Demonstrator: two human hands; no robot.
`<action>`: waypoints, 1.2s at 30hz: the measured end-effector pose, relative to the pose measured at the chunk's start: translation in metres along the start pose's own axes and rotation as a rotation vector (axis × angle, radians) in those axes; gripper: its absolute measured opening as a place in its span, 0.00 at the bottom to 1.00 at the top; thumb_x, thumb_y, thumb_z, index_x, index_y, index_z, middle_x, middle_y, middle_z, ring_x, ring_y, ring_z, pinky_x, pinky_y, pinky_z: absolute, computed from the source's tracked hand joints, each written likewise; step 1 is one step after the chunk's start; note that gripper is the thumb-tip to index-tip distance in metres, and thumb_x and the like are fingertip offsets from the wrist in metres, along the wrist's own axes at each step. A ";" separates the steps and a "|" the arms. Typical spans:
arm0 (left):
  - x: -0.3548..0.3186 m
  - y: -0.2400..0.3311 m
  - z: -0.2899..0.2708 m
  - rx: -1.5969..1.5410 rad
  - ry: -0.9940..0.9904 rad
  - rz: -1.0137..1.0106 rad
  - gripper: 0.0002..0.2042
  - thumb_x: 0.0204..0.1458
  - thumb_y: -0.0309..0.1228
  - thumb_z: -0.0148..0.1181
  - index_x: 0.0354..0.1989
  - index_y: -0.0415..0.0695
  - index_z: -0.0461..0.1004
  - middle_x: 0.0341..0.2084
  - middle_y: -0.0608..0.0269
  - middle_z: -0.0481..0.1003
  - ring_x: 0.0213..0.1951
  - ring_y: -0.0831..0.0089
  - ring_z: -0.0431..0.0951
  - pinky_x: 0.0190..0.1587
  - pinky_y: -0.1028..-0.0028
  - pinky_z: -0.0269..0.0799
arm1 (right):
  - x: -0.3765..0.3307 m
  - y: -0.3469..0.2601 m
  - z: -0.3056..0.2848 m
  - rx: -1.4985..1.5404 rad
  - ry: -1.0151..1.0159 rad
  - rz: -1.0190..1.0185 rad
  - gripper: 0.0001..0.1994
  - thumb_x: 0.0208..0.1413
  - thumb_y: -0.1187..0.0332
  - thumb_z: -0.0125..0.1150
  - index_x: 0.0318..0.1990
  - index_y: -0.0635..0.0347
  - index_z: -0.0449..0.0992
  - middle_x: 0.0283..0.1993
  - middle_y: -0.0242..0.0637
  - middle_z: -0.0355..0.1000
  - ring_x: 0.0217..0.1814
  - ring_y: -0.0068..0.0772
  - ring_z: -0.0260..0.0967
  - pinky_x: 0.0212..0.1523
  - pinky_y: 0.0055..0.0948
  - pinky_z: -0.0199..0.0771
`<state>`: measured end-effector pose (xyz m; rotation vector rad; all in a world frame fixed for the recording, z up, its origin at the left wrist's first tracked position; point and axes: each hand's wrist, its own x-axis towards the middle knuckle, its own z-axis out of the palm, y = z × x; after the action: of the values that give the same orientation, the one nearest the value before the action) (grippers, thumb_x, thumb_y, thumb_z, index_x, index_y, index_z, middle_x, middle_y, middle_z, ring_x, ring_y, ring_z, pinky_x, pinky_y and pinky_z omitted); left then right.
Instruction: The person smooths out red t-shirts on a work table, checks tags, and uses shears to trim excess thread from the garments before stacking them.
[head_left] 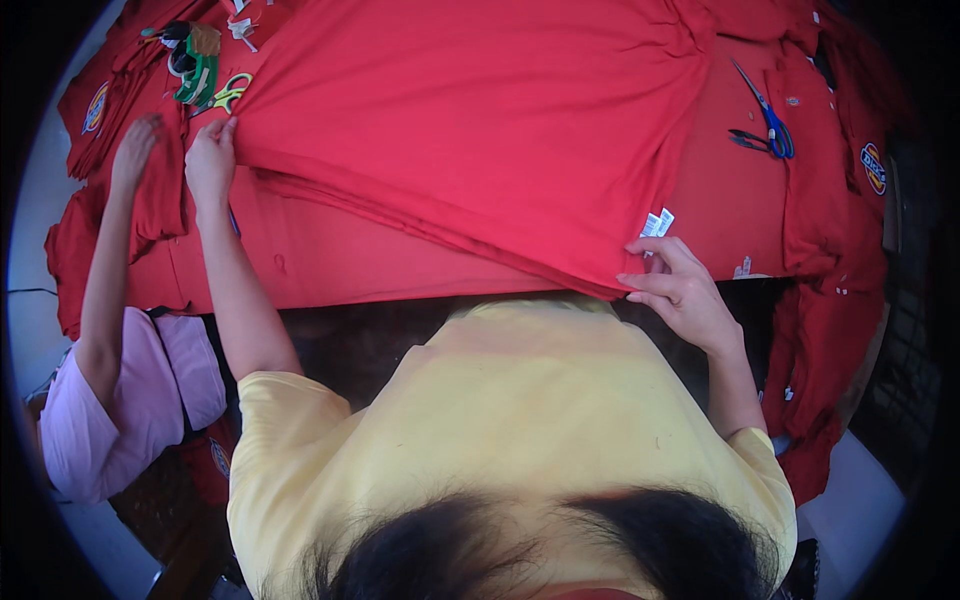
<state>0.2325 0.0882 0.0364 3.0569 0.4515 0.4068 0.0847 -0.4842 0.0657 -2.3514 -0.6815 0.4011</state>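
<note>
A large red garment (480, 110) of soft cloth lies spread over the table in front of me, its near edge slanting down to a corner at the right. My left hand (210, 168) is closed on the garment's left edge, beside yellow-green scissors (232, 92). At the near right corner, the fingers of my right hand (682, 290) pinch the hem close to the table's front edge. White labels (655, 224) stick out from the garment's side just above that hand. What the garment's lower layers look like is mostly hidden.
A co-worker's hand (138, 150) is left of mine, above red cloth. Behind it sit a green tape roll (198, 80) and other small items. Blue-handled scissors (772, 128) and dark snips (748, 140) lie at the right, near piled red garments (825, 220).
</note>
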 end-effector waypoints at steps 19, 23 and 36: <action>-0.033 0.227 0.012 -0.512 -0.153 0.248 0.37 0.52 0.57 0.52 0.61 0.38 0.60 0.62 0.43 0.58 0.63 0.49 0.58 0.61 0.60 0.58 | 0.065 0.221 -0.123 -0.448 0.771 0.303 0.17 0.61 0.59 0.49 0.56 0.48 0.69 0.58 0.38 0.65 0.56 0.45 0.65 0.52 0.46 0.65; -0.193 0.283 0.043 -0.005 0.050 0.288 0.33 0.56 0.53 0.47 0.61 0.36 0.60 0.62 0.45 0.57 0.64 0.52 0.56 0.65 0.57 0.49 | 0.023 0.264 -0.104 -0.765 0.613 0.435 0.18 0.61 0.56 0.47 0.58 0.43 0.68 0.65 0.36 0.58 0.67 0.45 0.52 0.61 0.54 0.53; -0.295 0.260 0.006 -0.565 0.267 -0.232 0.05 0.51 0.25 0.59 0.34 0.36 0.76 0.28 0.55 0.78 0.30 0.73 0.78 0.36 0.76 0.71 | 0.018 0.287 -0.084 -0.580 0.828 0.220 0.23 0.61 0.56 0.47 0.63 0.45 0.61 0.67 0.35 0.56 0.68 0.41 0.50 0.65 0.55 0.42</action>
<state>0.0343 -0.2458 -0.0274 2.3862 0.5741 0.7798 0.2423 -0.7040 -0.0634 -2.7967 -0.1337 -0.7590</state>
